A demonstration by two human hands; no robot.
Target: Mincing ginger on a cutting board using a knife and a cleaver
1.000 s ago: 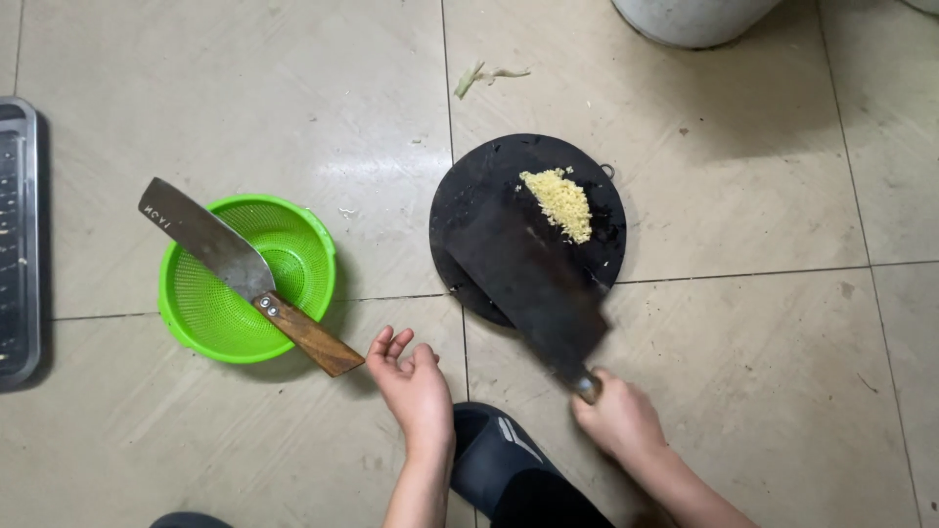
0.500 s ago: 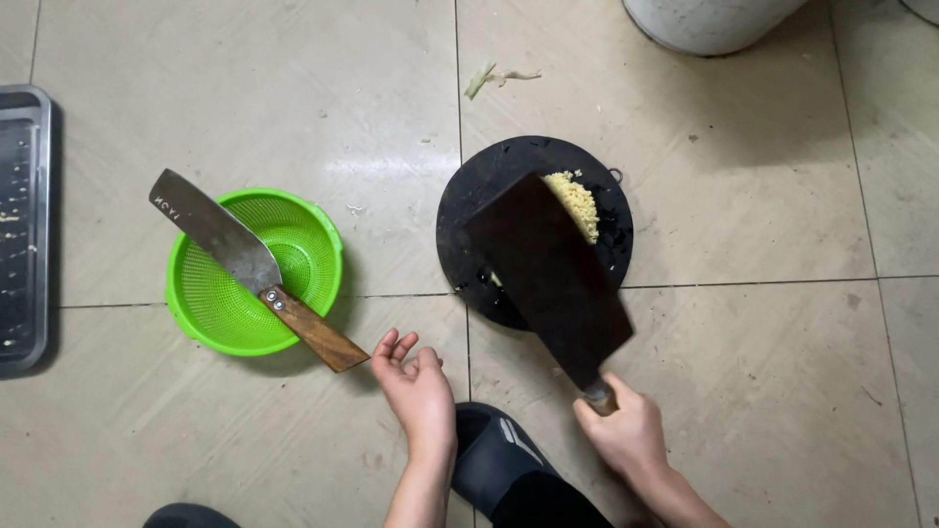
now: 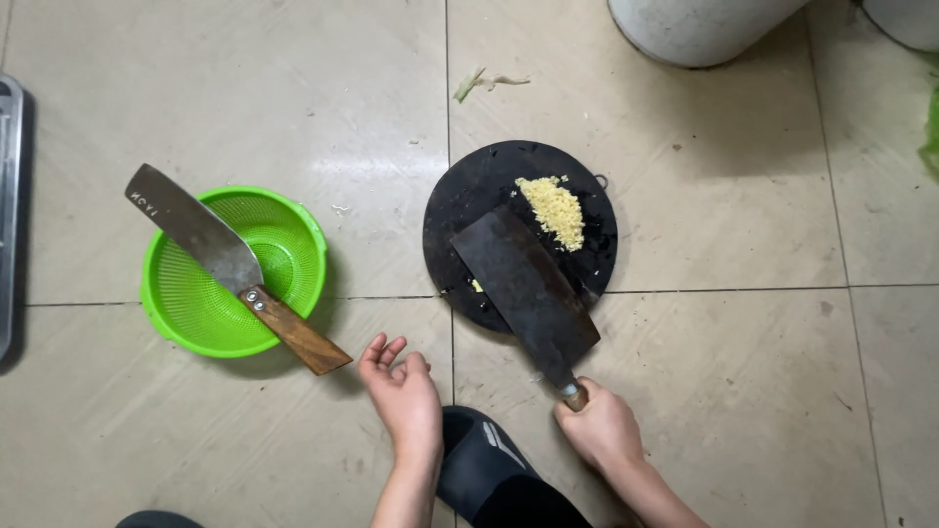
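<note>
Cleaver (image 3: 528, 288), broad dark blade, lies flat over round black chopping board (image 3: 518, 235) beside minced ginger pile (image 3: 555, 208); looks heavy, stiff, best held at handle. Right hand (image 3: 602, 430) closed round handle. Left hand (image 3: 403, 391) loose, holding nothing, near second cleaver (image 3: 230, 264) across green colander (image 3: 235, 272).

Green colander (image 3: 210, 293), black round board (image 3: 469, 196), yellow mince (image 3: 554, 207), dark cleaver (image 3: 523, 284).

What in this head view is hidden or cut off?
- Cleaver handle: hidden inside the right hand.
- Metal tray: cut off by the left edge.
- White tub: cut off by the top edge.
- Board under the blade: covered.
- Left hand: empty.
</note>
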